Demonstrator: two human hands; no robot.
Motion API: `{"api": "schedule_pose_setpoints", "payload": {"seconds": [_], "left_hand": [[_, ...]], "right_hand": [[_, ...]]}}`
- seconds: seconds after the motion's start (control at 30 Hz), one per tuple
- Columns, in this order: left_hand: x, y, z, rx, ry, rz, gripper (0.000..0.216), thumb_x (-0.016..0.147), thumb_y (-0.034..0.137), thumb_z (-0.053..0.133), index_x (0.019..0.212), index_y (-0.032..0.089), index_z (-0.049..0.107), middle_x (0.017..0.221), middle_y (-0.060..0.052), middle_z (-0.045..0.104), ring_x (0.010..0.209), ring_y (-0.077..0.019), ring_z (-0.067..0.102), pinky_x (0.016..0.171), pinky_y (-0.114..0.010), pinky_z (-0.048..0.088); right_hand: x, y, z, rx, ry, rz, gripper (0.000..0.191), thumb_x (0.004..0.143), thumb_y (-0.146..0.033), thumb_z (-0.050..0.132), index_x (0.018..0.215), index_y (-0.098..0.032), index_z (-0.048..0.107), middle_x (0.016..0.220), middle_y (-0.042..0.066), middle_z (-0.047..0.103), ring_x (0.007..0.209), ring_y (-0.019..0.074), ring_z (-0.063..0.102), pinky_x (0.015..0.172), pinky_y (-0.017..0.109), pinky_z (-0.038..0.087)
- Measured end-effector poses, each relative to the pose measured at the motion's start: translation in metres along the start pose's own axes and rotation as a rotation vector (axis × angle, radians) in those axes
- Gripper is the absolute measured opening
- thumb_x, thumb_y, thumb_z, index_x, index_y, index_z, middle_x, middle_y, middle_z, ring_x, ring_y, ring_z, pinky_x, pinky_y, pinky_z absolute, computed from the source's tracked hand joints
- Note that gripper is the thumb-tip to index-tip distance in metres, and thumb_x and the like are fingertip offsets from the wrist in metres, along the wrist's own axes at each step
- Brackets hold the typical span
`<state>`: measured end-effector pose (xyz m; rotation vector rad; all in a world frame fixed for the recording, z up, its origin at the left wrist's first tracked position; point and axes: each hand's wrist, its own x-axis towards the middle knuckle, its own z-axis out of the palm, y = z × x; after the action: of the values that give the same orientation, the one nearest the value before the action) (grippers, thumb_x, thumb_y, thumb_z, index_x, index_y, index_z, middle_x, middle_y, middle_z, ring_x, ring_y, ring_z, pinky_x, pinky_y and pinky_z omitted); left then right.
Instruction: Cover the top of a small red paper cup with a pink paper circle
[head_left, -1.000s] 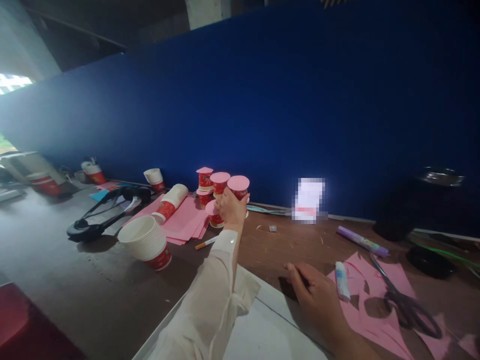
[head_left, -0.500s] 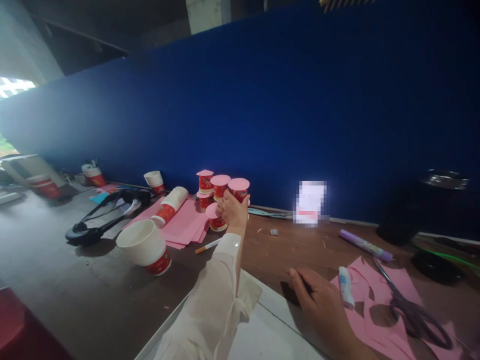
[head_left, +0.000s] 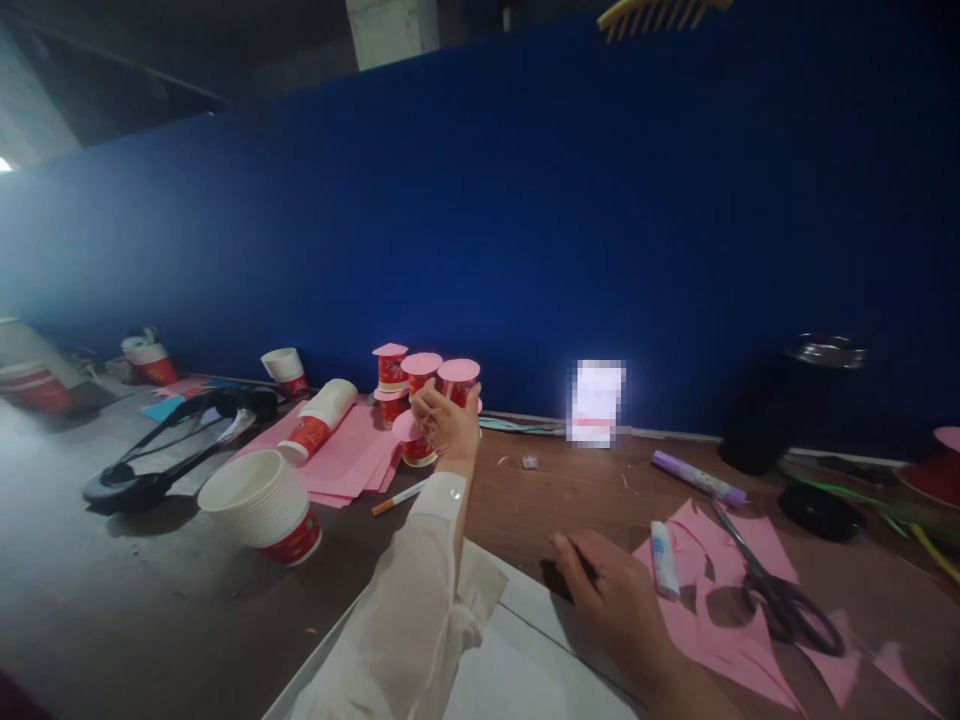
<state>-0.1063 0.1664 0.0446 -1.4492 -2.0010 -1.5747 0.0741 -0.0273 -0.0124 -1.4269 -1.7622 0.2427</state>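
My left hand [head_left: 448, 428], in a white sleeve, reaches out to a cluster of small red paper cups with pink paper tops [head_left: 409, 375]. Its fingers wrap the lower part of the nearest pink-topped cup [head_left: 458, 377], which stands on other cups in the cluster. My right hand [head_left: 616, 603] rests on the brown table [head_left: 570, 490] at the edge of a white sheet [head_left: 525, 660]. Its fingers are curled, with something dark under them that I cannot make out. A glue stick [head_left: 663, 559] lies just right of that hand.
Pink paper scraps [head_left: 720, 610] and scissors [head_left: 780, 595] lie at the right, a purple marker [head_left: 697, 478] behind them. A stack of white-and-red cups [head_left: 262, 505], pink sheets [head_left: 341, 455] with a lying cup stack [head_left: 316, 420], an orange pen [head_left: 397, 497] and a black tool [head_left: 157, 455] are at the left. A blue wall [head_left: 525, 220] backs the table.
The view has shifted a little to the right, so everything sits further left. My left hand stays at the pink-topped cup and my right hand stays on the table.
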Motion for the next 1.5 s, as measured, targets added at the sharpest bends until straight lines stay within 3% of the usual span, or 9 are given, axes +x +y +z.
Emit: {"api": "schedule_pose_setpoints", "payload": {"seconds": [0.27, 0.47, 0.67, 0.8, 1.03, 1.23, 1.37, 1.43, 1.5], "left_hand": [[-0.004, 0.013, -0.017, -0.217, 0.19, 0.294, 0.038, 0.098, 0.042, 0.05, 0.12, 0.01, 0.053, 0.115, -0.022, 0.061, 0.117, -0.0324, 0.053, 0.106, -0.051, 0.04], [-0.042, 0.041, -0.051, -0.228, -0.201, 0.575, 0.023, 0.095, 0.02, 0.051, 0.117, 0.016, 0.058, 0.103, -0.012, 0.065, 0.105, -0.0252, 0.06, 0.097, -0.04, 0.047], [-0.099, 0.008, -0.068, -0.052, -0.557, 0.373, 0.027, 0.094, 0.014, 0.05, 0.117, 0.016, 0.062, 0.113, -0.012, 0.068, 0.113, -0.0231, 0.062, 0.1, -0.034, 0.047], [-0.117, -0.004, -0.076, 0.099, -0.838, 0.404, 0.027, 0.099, 0.021, 0.045, 0.114, 0.02, 0.068, 0.117, -0.008, 0.072, 0.113, -0.0218, 0.064, 0.101, -0.032, 0.045], [-0.12, 0.009, -0.096, 0.315, -0.927, 0.214, 0.032, 0.103, 0.031, 0.038, 0.12, 0.027, 0.065, 0.106, -0.007, 0.077, 0.097, -0.0232, 0.072, 0.082, -0.032, 0.05], [-0.121, 0.009, -0.104, 0.331, -0.875, 0.155, 0.034, 0.102, 0.03, 0.038, 0.124, 0.026, 0.064, 0.11, -0.01, 0.076, 0.101, -0.0241, 0.072, 0.084, -0.033, 0.05], [-0.118, 0.01, -0.106, 0.352, -0.905, 0.146, 0.035, 0.103, 0.029, 0.036, 0.123, 0.023, 0.064, 0.111, -0.011, 0.076, 0.101, -0.0254, 0.073, 0.086, -0.035, 0.051], [-0.118, 0.01, -0.106, 0.362, -0.9, 0.149, 0.035, 0.102, 0.029, 0.037, 0.123, 0.023, 0.065, 0.112, -0.011, 0.076, 0.101, -0.0253, 0.072, 0.086, -0.035, 0.051], [-0.118, 0.01, -0.106, 0.36, -0.887, 0.158, 0.035, 0.102, 0.03, 0.039, 0.123, 0.023, 0.065, 0.113, -0.012, 0.076, 0.101, -0.0249, 0.072, 0.086, -0.034, 0.051]], "right_hand": [[0.001, -0.006, 0.002, -0.084, 0.018, -0.132, 0.038, 0.102, -0.031, 0.046, 0.068, -0.021, 0.06, 0.065, 0.0, 0.064, 0.061, 0.0127, 0.059, 0.062, 0.028, 0.034], [0.001, -0.006, 0.001, -0.127, 0.059, -0.211, 0.037, 0.101, -0.027, 0.047, 0.067, -0.02, 0.061, 0.061, 0.001, 0.063, 0.058, 0.0121, 0.057, 0.06, 0.027, 0.033], [0.002, -0.009, -0.001, -0.108, 0.085, -0.24, 0.039, 0.1, -0.029, 0.047, 0.064, -0.02, 0.062, 0.063, 0.002, 0.064, 0.06, 0.0133, 0.058, 0.062, 0.028, 0.034], [0.005, -0.013, -0.004, -0.08, 0.133, -0.245, 0.036, 0.099, -0.031, 0.049, 0.069, -0.021, 0.066, 0.066, 0.002, 0.068, 0.063, 0.0139, 0.06, 0.064, 0.027, 0.037], [0.024, -0.008, -0.036, 0.004, 0.397, -0.099, 0.038, 0.098, -0.04, 0.05, 0.074, -0.021, 0.071, 0.072, 0.005, 0.072, 0.069, 0.0162, 0.065, 0.069, 0.027, 0.045], [0.042, 0.001, -0.063, 0.146, 0.627, 0.03, 0.038, 0.097, -0.044, 0.052, 0.084, -0.018, 0.076, 0.061, 0.002, 0.069, 0.055, 0.0147, 0.062, 0.061, 0.027, 0.048], [0.058, -0.018, -0.098, 0.247, 0.698, 0.065, 0.041, 0.097, -0.048, 0.049, 0.088, -0.018, 0.075, 0.059, -0.001, 0.066, 0.051, 0.0124, 0.059, 0.053, 0.024, 0.047], [0.06, -0.03, -0.126, 0.293, 0.587, 0.057, 0.035, 0.094, -0.047, 0.055, 0.085, -0.019, 0.075, 0.06, -0.001, 0.066, 0.052, 0.0117, 0.059, 0.053, 0.024, 0.046], [0.049, -0.035, -0.155, 0.156, 0.237, 0.095, 0.029, 0.089, -0.046, 0.061, 0.079, -0.022, 0.074, 0.062, -0.002, 0.067, 0.053, 0.0117, 0.061, 0.051, 0.023, 0.044]]}}
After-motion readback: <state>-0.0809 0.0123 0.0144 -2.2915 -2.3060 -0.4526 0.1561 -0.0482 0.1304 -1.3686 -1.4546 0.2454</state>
